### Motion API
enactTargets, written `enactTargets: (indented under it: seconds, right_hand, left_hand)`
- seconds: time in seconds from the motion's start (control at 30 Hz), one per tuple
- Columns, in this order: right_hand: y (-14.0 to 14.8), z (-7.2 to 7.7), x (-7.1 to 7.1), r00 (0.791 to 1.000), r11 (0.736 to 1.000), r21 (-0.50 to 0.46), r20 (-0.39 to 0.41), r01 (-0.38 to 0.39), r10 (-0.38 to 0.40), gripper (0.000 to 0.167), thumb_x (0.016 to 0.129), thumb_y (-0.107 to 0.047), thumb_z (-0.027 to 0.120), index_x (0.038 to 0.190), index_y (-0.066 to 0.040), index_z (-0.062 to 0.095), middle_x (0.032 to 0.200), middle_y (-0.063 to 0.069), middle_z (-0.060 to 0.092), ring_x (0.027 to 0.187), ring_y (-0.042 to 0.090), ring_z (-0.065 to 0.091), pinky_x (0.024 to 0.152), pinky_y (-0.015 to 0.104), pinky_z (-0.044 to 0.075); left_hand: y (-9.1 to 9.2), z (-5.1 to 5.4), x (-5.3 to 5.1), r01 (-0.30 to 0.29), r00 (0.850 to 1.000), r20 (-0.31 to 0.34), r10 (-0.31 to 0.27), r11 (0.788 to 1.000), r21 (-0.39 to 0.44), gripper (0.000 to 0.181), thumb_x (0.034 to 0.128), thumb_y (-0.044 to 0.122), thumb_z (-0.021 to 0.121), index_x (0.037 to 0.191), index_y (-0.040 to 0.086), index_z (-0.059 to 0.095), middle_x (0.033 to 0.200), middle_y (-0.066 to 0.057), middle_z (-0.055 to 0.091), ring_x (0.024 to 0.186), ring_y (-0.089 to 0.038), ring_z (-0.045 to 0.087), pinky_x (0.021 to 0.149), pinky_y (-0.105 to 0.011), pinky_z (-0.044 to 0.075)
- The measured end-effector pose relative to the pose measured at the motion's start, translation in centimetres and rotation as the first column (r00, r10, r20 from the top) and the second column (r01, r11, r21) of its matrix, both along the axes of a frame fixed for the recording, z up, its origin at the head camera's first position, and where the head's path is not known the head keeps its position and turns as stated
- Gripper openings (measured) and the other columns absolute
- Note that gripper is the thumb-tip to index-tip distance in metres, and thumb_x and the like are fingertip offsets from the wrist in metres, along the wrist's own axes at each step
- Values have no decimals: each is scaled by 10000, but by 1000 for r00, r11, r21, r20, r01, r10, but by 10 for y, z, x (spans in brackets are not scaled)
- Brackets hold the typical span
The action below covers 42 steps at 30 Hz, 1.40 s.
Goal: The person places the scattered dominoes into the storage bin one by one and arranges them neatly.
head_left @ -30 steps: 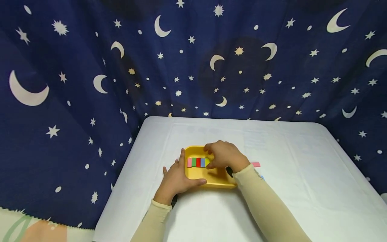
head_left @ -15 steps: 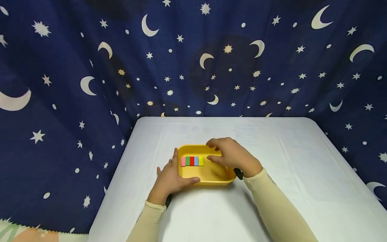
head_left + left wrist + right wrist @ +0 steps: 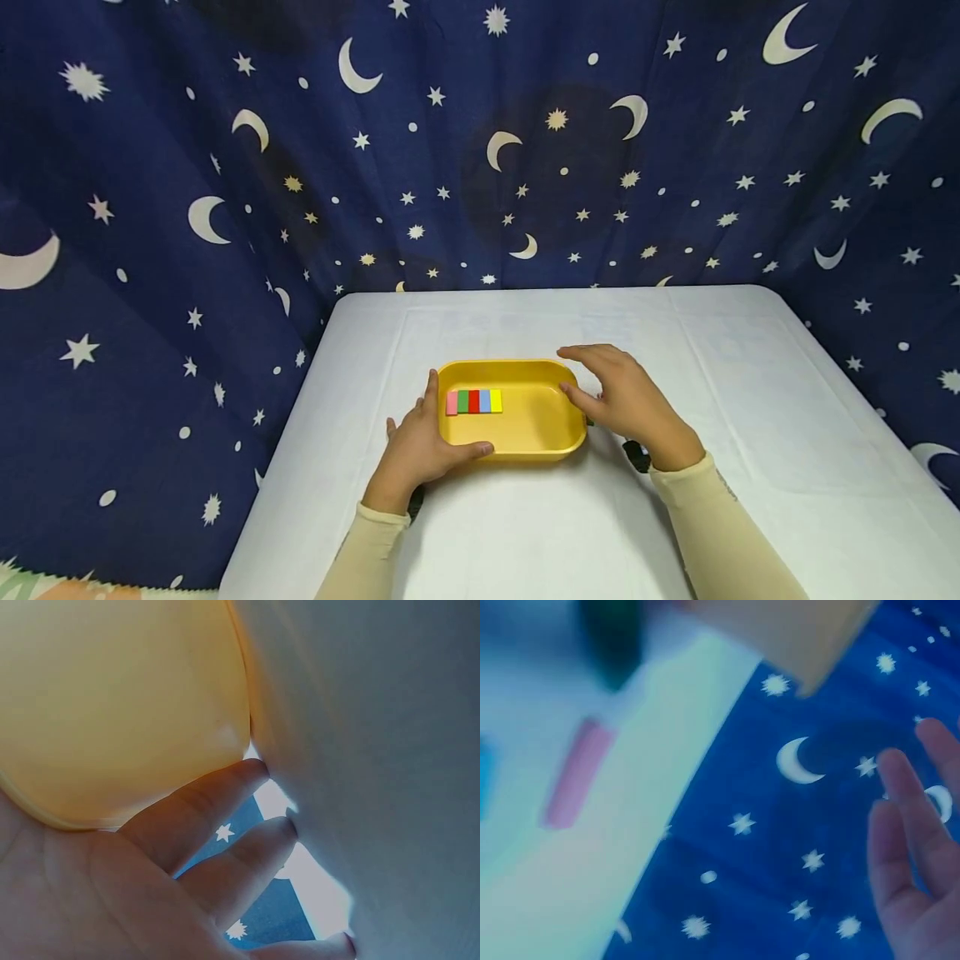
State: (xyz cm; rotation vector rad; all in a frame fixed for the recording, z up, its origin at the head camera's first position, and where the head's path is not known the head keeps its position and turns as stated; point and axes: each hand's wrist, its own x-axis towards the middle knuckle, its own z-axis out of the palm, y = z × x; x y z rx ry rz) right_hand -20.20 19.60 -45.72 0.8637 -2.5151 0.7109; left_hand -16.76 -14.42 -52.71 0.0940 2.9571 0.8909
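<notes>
A yellow tray (image 3: 525, 432) stands on the white-covered table. Along its left half lies a row of small flat coloured blocks (image 3: 474, 402), side by side: pink, green, red, blue and yellow. My left hand (image 3: 422, 450) rests against the tray's left end, thumb along the front rim and fingers extended down the outer side. In the left wrist view its fingertips (image 3: 255, 769) reach the table cover. Over the tray's right end my right hand (image 3: 626, 400) hovers, thumb and fingers apart, with nothing visible between them.
In the right wrist view a pink block (image 3: 579, 776) lies on the table, a blue piece (image 3: 484, 776) at the left edge and a blurred dark green one (image 3: 613, 641) above. A dark blue curtain (image 3: 465, 150) with moons and stars hangs behind the table.
My right hand has left the block row and moved right to the tray's right end, its fingers spreading. The yellow block is now uncovered in the row. The left hand stays at the tray.
</notes>
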Motion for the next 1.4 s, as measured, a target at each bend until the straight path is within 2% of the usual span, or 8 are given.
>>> enactTargets:
  seconds: [0.17,0.27,0.47,0.63,0.83,1.0,1.4]
  right_hand:
    - [24,-19,5,997,996,-90,-62,30,-35,436,949,-93,764,1377,-76,683,1367,61,687,1283,297,613,1074,538,464]
    - [36,-29,6,995,993,-98,-63,70,-76,438,948,-69,752,1380,-68,677,1386,86,675,1297,319,603,1083,570,447]
    - [55,-39,8,979,973,-107,28,204,-202,556,916,-201,818,1439,-138,640,1460,65,625,1378,348,528,1087,677,388]
    - [63,-47,10,964,960,-94,71,263,-257,729,839,-348,902,1484,-172,609,1502,64,596,1422,399,479,1074,726,360]
    - [63,-54,6,961,959,-88,85,269,-262,847,785,-413,940,1520,-203,578,1539,71,565,1462,416,426,1082,747,318]
    - [59,-55,2,958,964,-38,129,264,-257,976,734,-496,956,1572,-257,516,1617,89,476,1529,431,314,1092,770,268]
    - [57,-59,5,943,964,52,199,261,-266,1133,651,-551,992,1615,-302,451,1650,121,423,1554,478,221,1100,779,218]
  left_hand:
    - [0,0,1,0,1000,-4,0,1000,4,1582,523,1032,661,1710,266,-52,1607,-149,472,1449,-347,483,1145,-819,105]
    - [-1,2,1,-5,1000,-6,5,1000,6,1583,519,1030,668,1711,269,-45,1616,-142,461,1447,-345,484,1148,-816,102]
    - [1,0,2,0,1000,8,0,1000,29,1581,528,1016,684,1707,273,-63,1627,-136,447,1447,-342,484,1155,-810,84]
    - [2,0,3,6,1000,7,-6,1000,25,1569,544,986,719,1711,268,-44,1609,-136,472,1448,-346,485,1144,-821,92]
    - [1,3,3,1,1000,2,-1,1000,25,1557,553,960,748,1716,258,-13,1598,-141,485,1473,-369,450,1147,-819,84]
    - [0,4,2,-1,1000,-2,1,1000,29,1564,546,982,723,1716,247,-11,1596,-148,486,1472,-373,451,1148,-818,84]
    - [0,3,2,4,1000,-1,-4,999,32,1577,533,1005,699,1712,261,-37,1614,-152,461,1455,-367,471,1153,-812,78]
